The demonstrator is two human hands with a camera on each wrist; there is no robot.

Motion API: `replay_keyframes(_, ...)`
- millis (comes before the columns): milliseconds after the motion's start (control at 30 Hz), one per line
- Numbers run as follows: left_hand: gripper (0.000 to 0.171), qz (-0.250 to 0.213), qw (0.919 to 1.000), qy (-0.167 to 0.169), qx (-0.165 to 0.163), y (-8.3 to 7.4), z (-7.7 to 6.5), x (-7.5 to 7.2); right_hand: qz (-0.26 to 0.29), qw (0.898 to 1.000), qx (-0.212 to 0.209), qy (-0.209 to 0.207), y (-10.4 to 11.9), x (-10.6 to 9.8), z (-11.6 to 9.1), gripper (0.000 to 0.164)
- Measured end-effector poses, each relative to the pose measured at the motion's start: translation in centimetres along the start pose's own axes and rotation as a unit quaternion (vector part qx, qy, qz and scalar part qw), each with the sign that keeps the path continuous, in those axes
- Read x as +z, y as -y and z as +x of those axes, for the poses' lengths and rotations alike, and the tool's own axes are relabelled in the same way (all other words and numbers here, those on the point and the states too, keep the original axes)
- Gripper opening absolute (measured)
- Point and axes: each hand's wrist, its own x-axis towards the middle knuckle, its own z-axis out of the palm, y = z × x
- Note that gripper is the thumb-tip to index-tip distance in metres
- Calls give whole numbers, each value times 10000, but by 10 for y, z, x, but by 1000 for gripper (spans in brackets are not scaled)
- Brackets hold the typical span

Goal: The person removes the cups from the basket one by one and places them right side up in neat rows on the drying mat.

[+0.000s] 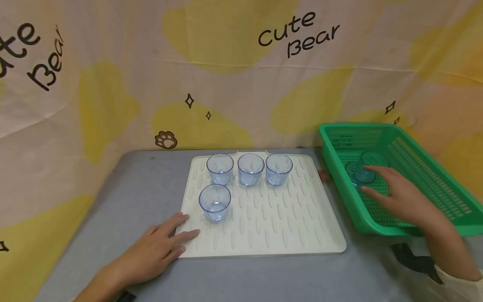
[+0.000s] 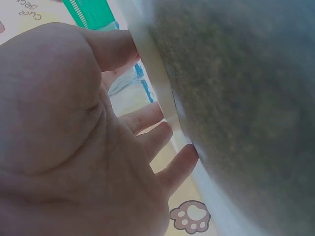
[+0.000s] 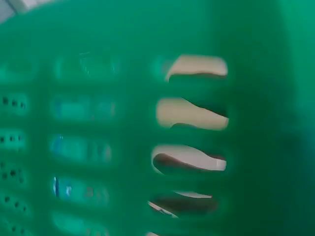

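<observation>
The left hand [image 1: 154,249] lies with spread fingers at the left edge of a white ribbed mat [image 1: 271,235], fingertips on it. Close to those fingers stands a clear bluish glass [image 1: 215,205]. Behind it, three similar glasses form a row along the mat's back: a left one [image 1: 220,167], a middle one [image 1: 250,169] and a right one [image 1: 279,169]. Over at the right, the right hand [image 1: 403,199] reaches into a green basket [image 1: 341,197], thumb and index finger apart, fingertips right at a glass [image 1: 364,175]. More glass rims show beside that one. The right wrist view mostly shows the basket's slotted wall [image 3: 133,128].
The grey table [image 1: 147,193] surrounds the mat. A patterned yellow and cream cloth [image 1: 226,84] hangs behind it. The basket stands right of the mat, its raised rim between the mat and the glasses inside.
</observation>
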Motion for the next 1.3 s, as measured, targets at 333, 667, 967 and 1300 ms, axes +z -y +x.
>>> replay_keyframes(333,47,-105,9994,267,-187,1,0,-2,-14,9989,131,457,11,-39,8,72)
replay_keyframes(667,47,-78,9997,167,-142,1,0,-4,104,9898,-280,1391,-24,-37,56,81)
replay_keyframes(967,46,-163,9995,243,-125,-3,-1,-2,372,9835,-428,1720,-48,-19,66,93)
replay_keyframes(1300,46,-224,9991,312,-200,-3,0,-4,328,9865,-466,1533,-53,-17,68,76)
